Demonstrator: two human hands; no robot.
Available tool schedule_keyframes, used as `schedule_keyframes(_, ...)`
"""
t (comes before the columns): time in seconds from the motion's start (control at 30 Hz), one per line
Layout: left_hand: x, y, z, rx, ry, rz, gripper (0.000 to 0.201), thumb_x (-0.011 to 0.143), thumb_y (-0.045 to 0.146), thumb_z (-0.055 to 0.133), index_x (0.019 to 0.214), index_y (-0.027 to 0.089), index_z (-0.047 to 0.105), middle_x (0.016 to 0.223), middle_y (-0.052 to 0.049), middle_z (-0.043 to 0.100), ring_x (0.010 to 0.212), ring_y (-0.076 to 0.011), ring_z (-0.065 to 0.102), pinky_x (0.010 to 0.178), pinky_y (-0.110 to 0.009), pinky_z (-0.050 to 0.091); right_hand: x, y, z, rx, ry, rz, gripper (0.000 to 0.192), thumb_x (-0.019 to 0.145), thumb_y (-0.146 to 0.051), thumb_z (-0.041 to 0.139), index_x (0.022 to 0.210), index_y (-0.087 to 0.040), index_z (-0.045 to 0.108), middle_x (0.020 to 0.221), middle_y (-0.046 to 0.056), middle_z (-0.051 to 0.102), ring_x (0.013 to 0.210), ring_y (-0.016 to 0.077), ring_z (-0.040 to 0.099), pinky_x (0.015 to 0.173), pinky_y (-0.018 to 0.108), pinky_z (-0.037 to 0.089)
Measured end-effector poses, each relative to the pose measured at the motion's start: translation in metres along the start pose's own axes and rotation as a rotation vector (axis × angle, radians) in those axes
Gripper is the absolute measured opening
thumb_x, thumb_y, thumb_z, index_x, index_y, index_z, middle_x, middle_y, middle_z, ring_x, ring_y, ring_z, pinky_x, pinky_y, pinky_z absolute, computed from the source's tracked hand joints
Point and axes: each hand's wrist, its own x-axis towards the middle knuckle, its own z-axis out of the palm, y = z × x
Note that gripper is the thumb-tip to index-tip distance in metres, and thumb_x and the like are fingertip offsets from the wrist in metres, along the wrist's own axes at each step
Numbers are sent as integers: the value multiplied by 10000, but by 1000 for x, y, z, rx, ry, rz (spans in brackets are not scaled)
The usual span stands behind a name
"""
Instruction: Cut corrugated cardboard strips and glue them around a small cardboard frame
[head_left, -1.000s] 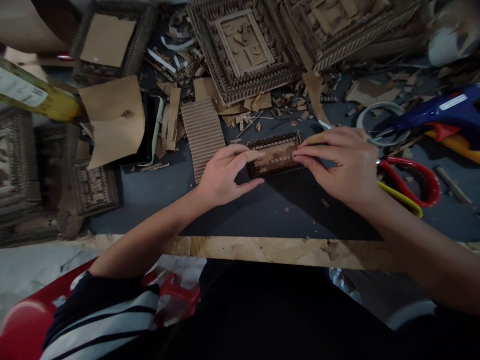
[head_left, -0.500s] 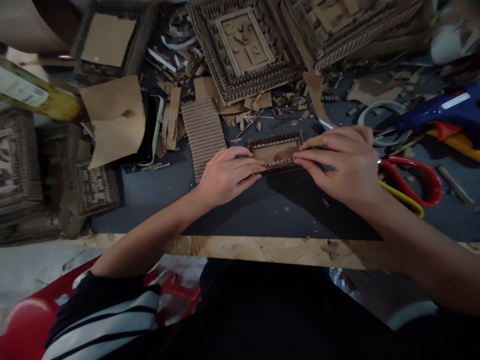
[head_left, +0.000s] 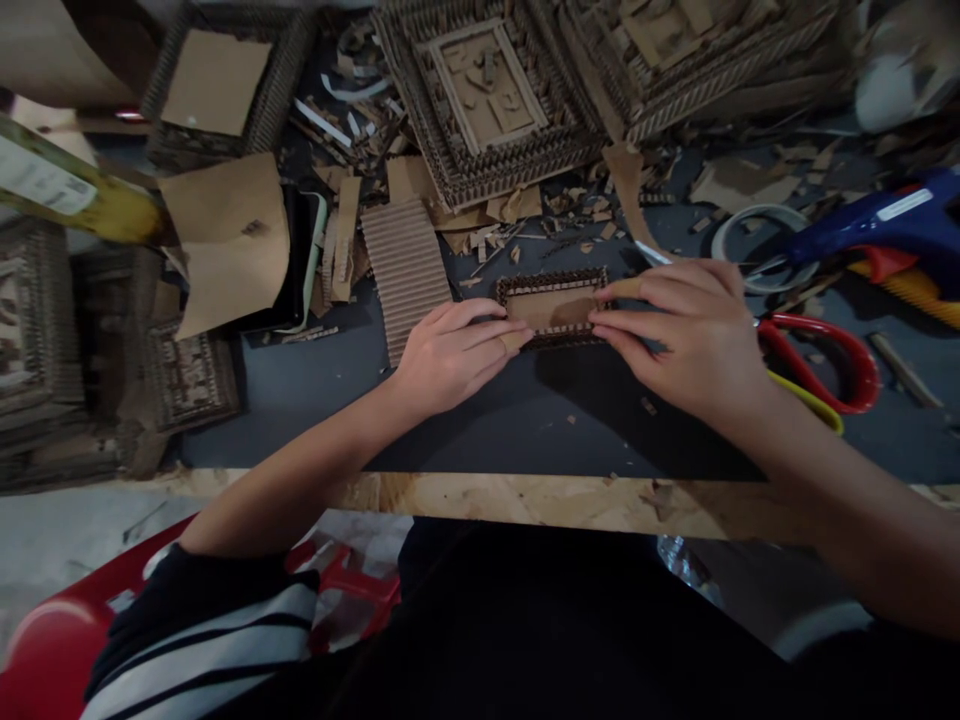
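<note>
A small rectangular cardboard frame (head_left: 551, 308), with walls of ridged corrugated strips and a flat brown floor, lies on the dark tabletop. My left hand (head_left: 457, 352) grips its front left corner, thumb and fingers close together. On the right end, my right hand (head_left: 690, 325) pinches the short wall between thumb and fingertips. Those fingers hide part of that wall. Just behind my left hand lies a piece of corrugated cardboard (head_left: 406, 265). Scissors with a red handle (head_left: 862, 370) rest beside my right wrist, partly covered by it.
A blue glue gun (head_left: 885, 215) and a roll of tape (head_left: 731, 245) lie at right. Large ridged cardboard frames (head_left: 465, 175) and scraps fill the back. At left are a bottle (head_left: 82, 190), a brown sheet (head_left: 232, 235) and stacked cardboard pieces. The wooden table edge (head_left: 480, 498) runs in front.
Both hands stay at the cardboard frame. The fingers of my left hand have shifted slightly along its corner, and my right fingertips have moved a little on the right end.
</note>
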Motion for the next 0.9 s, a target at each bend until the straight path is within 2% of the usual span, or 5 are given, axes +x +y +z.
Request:
schedule_keyframes(0.2,-2,-1,1,-8,-40,-6,253,1052,246,552,1182,268,768,1111,-12,824,1123,-205,727,845,-342,564,-4,3,-1,-36,-8,-36,184,966,-276,663,1021,-380,804,1184,-11,778,1106,300,691,956,550,525)
schedule_keyframes(0.47,-2,-5,7,6,171,140,165,1009,200,648,1122,211,766,1053,-14,832,1033,-176,750,788,-286,555,-14,3,-7,-96,38,-91,198,925,-215,718,1097,-281,793,1240,67,770,1117,336,724,892,521,582)
schedule_keyframes(0.6,-3,-5,7,31,182,144,160,1005,192,649,1117,211,762,1040,-8,833,1013,-177,754,780,-291,553,-13,3,-3,-98,26,-114,164,935,-239,712,1068,-277,800,1220,63,776,1126,325,719,914,506,576)
schedule_keyframes(0.73,-3,-5,4,45,160,150,165,1011,205,648,1133,212,759,1062,-11,828,1028,-168,752,799,-283,554,-17,2,-1,-61,10,-97,219,949,-239,683,1129,-298,794,1290,53,750,1189,313,690,989,509,551)
schedule_keyframes(0.9,-2,-3,4,15,200,158,145,974,181,704,1105,176,764,1049,-26,820,1003,-157,738,790,-269,533,-18,0,-2,-42,-2,-62,246,959,-260,665,1174,-295,777,1310,56,740,1219,320,672,1015,520,535)
